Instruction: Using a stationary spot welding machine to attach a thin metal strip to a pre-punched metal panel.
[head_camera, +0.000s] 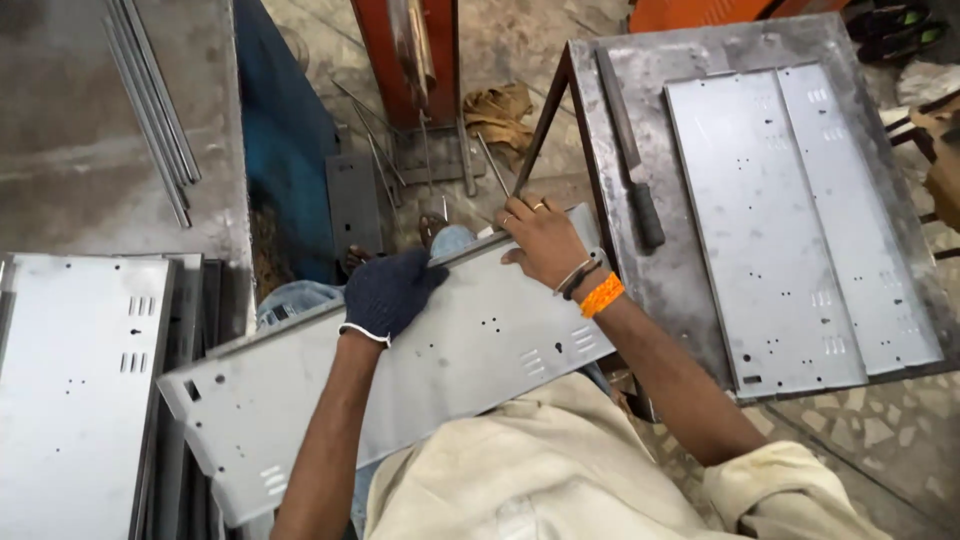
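gloved left hand (388, 292) grips the far flange of the long punched sheet-metal panel (440, 360) lying tilted across the lap; bare right hand (545, 240) pinches that same edge, fingers curled. more panels rest on the worktop (655, 270) at right.

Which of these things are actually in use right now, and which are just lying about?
In use:
- sheet metal panel across the lap
- gloved left hand on its upper edge
- bare right hand on the same edge

Lying about:
- panels on the table
- file
- stacked panels
- rods
- rag
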